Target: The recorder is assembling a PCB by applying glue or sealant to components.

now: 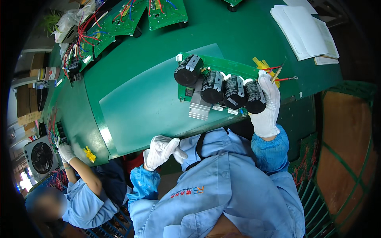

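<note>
A green circuit board [234, 67] is tilted over the table in front of me. It carries several black cylindrical capacitors [212, 87] and a finned silver heat sink [199, 107]. My right hand [268, 101], in a white glove, grips the board's right end, close to red wires with metal lugs [293, 78] and a piece of yellow tape [262, 65]. Just off the table's near edge, above my lap, hangs my left hand [162, 151], also gloved. Its fingers are loosely bent with the thumb apart, and nothing shows in them.
Under the board lies a translucent sheet [139, 103] on the green table [246, 29]. More wired boards [168, 16] line the far left; papers [299, 33] lie at the far right. A co-worker [87, 194] sits at left by a fan [41, 155]. A brown panel [345, 142] stands right.
</note>
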### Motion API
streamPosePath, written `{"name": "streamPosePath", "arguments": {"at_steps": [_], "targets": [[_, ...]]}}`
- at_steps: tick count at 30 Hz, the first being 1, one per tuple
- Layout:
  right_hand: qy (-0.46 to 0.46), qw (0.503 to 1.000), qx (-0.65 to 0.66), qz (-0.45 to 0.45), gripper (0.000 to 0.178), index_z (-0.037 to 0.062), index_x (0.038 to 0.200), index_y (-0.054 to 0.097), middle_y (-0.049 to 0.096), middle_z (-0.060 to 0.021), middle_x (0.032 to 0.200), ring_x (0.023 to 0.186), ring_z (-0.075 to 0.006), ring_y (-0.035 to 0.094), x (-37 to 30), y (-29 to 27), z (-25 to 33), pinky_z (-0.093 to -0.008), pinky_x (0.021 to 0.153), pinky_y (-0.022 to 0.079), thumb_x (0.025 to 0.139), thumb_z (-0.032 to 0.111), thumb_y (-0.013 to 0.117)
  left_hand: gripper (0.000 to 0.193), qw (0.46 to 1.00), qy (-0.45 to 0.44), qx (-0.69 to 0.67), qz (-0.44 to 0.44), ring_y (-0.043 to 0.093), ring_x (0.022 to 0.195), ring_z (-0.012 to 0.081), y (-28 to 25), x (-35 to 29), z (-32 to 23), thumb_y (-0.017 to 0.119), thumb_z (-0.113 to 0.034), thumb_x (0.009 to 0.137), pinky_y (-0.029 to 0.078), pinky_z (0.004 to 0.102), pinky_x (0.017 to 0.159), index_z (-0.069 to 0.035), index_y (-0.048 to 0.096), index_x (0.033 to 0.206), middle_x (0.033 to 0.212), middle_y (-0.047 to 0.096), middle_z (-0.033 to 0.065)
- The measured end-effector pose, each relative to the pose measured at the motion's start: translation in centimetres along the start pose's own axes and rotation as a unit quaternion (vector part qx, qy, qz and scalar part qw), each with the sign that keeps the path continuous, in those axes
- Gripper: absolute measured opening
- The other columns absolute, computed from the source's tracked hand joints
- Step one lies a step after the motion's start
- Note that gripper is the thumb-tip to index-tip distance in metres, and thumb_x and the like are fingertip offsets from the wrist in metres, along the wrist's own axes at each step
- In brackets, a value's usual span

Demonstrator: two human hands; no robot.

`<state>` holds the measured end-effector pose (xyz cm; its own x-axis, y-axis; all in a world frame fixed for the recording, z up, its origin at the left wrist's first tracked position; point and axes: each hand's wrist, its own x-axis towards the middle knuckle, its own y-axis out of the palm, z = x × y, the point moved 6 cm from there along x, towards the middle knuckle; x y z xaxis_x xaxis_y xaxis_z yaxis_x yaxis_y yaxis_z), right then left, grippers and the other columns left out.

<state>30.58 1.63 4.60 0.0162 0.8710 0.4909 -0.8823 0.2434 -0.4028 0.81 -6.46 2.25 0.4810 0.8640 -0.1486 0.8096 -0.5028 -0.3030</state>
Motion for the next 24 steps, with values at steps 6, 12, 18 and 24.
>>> {"name": "streamPosePath", "arguments": {"at_steps": [6,12,18,24], "targets": [[-0.005,1.0,-0.009,0.01,0.054,0.0089,0.134,0.058,0.056,-0.0125,0.139,0.131,-0.0269,0.054,0.0,0.1,0.1,-0.0398,0.112,0.043,0.084,-0.011,0.068,0.078,0.954,-0.115,-0.214,-0.174,0.049,0.036,0.0143,-3.1,-1.2,1.8,0.035,-0.048,0.108,0.043,0.0272,0.044,0.004,0.07,0.061,0.053,0.065,0.0135],[-0.003,0.999,0.006,0.034,0.057,0.0096,0.134,0.058,0.058,-0.012,0.137,0.129,-0.0269,0.055,-0.1,1.1,0.5,-0.04,0.11,0.044,0.082,-0.011,0.07,0.067,0.925,-0.086,-0.203,-0.31,0.059,0.066,0.0109,-5.8,3.7,-0.7,0.023,-0.044,0.111,0.046,0.0263,0.084,0.009,0.061,0.13,0.064,0.066,0.0065],[-0.027,0.994,-0.07,0.074,0.064,0.008,0.133,0.057,0.06,-0.0142,0.137,0.127,-0.0336,0.057,0.1,1.7,1.7,-0.0429,0.109,0.044,0.074,-0.007,0.076,0.07,0.913,0.012,-0.316,-0.258,0.063,0.115,0.0259,-5.5,11.2,-2.0,0.025,-0.051,0.109,0.039,0.0371,0.112,0.006,0.047,0.144,0.132,0.062,0.0204],[-0.054,0.996,-0.057,0.042,0.04,0.009,0.127,0.061,0.067,-0.0142,0.123,0.107,-0.0354,0.065,1.6,2.5,3.7,-0.041,0.092,0.053,0.089,-0.003,0.057,0.079,0.878,-0.068,-0.46,-0.112,0.065,0.112,0.0266,-3.5,12.9,-3.8,0.026,-0.062,0.105,0.053,0.0379,0.099,0.003,0.052,0.14,0.132,0.062,0.0197]]}}
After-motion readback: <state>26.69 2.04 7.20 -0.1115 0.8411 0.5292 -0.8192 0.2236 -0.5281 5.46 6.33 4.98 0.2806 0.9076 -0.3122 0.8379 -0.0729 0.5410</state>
